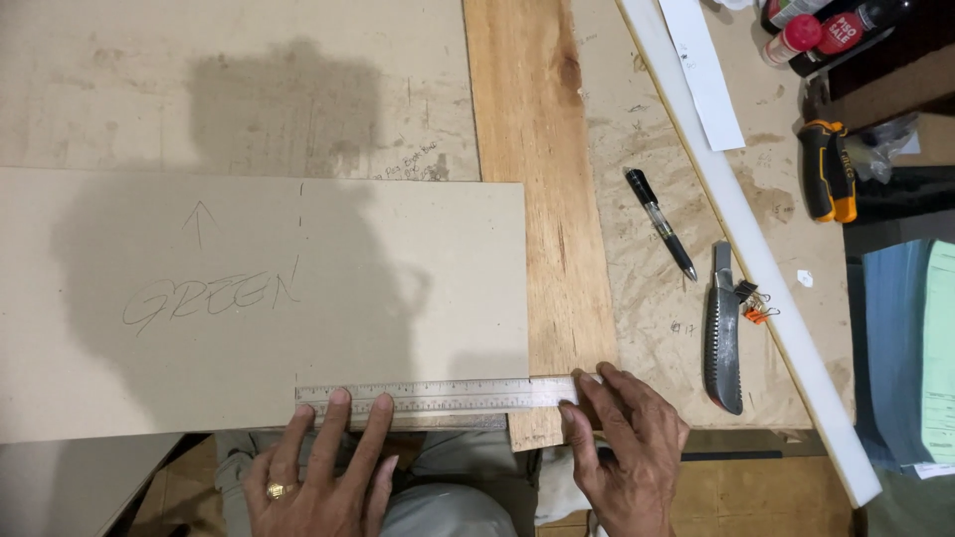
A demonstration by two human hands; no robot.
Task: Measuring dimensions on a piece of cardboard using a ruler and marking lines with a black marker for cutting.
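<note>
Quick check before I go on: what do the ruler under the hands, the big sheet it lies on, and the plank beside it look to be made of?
Ruler: looks like bare metal, dull silver-grey with fine graduations. Sheet: seemingly greyish-tan cardboard or fibreboard, matte, thin-edged, with pencil marks. Plank: unfinished wood, with orange-brown grain and dark knots. The left hand presses the ruler down; the right hand holds its end.
</note>
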